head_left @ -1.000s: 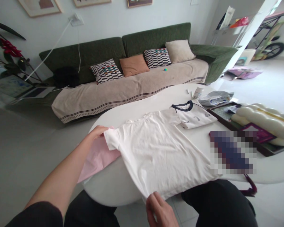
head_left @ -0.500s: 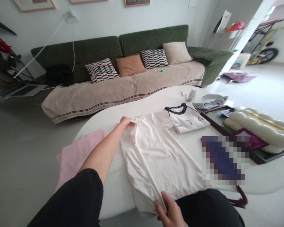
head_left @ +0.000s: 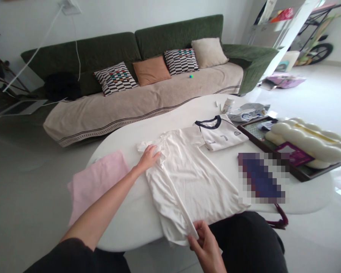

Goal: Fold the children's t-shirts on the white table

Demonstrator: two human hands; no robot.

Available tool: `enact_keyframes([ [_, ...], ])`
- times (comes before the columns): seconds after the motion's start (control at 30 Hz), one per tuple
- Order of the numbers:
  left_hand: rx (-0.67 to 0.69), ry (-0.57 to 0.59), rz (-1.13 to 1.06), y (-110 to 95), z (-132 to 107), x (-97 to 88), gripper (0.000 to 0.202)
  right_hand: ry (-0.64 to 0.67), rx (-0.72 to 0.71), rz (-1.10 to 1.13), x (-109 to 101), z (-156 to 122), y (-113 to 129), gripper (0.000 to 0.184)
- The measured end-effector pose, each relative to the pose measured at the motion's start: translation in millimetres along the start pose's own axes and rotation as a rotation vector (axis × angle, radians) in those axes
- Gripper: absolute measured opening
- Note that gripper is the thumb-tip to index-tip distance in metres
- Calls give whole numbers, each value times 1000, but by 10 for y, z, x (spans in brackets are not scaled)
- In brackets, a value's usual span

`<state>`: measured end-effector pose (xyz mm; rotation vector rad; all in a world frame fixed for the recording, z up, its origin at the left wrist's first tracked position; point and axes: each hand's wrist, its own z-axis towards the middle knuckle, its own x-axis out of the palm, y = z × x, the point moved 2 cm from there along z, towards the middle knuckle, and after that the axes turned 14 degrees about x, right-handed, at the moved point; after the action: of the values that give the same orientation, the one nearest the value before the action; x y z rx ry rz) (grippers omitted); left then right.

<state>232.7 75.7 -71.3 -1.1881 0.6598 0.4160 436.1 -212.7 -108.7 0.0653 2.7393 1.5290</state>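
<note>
A white T-shirt [head_left: 193, 174] lies spread on the table, its left side partly folded over in a long strip. My left hand [head_left: 148, 158] rests on the fabric near the shoulder and sleeve, palm down with the fingers stretched out. At the near hem, my right hand [head_left: 207, 244] pinches the folded edge between thumb and fingers. Left of the shirt is a folded pink cloth [head_left: 98, 180]. Touching its far right sleeve is a folded white jersey [head_left: 224, 132] with a dark collar and a 7.
The white table [head_left: 122, 231] has a curved edge. At its right stand a dark tray [head_left: 309, 176] with a puffy cream object [head_left: 309, 140], a silver packet [head_left: 250, 112] and a pixelated patch [head_left: 261, 178]. Behind is a green sofa [head_left: 176, 32] with cushions.
My left hand has let go of the shirt's shoulder edge and now lies flat on it, the sleeve showing spread to the left. The right hand keeps its pinch. The view has tilted down slightly.
</note>
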Motion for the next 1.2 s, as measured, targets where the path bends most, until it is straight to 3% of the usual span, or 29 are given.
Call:
enact_keyframes([
  [0.13,64,210,314,73,-287,164,56,-68,51,148,46,-53,-59,29],
  [0.3,85,306,492,193,-159,192,58,-158,86,7,46,-138,-140,29],
  [0.43,104,330,509,308,60,111,59,-259,-175,-301,63,-161,121,16],
  [0.53,143,317,543,385,252,30,55,-245,-413,-505,162,-105,420,15],
  [0.63,227,206,577,370,391,-54,50,-192,-572,-681,280,21,605,27],
  [0.7,251,89,539,295,337,-114,48,-174,-633,-769,324,122,640,35],
  [0.8,232,-24,376,112,-116,-196,36,-147,-680,-838,323,264,633,42],
  [0.97,111,1,67,-244,-1509,-211,21,-48,-722,-929,274,448,657,44],
  [1.03,63,21,-24,-358,-1946,-175,20,-22,-726,-967,269,483,688,43],
  [1.1,32,8,-81,-437,-2191,-144,20,-4,-733,-1004,272,489,720,43],
  [1.2,1,-30,-120,-494,-2268,-121,17,23,-718,-1055,278,473,754,44],
])
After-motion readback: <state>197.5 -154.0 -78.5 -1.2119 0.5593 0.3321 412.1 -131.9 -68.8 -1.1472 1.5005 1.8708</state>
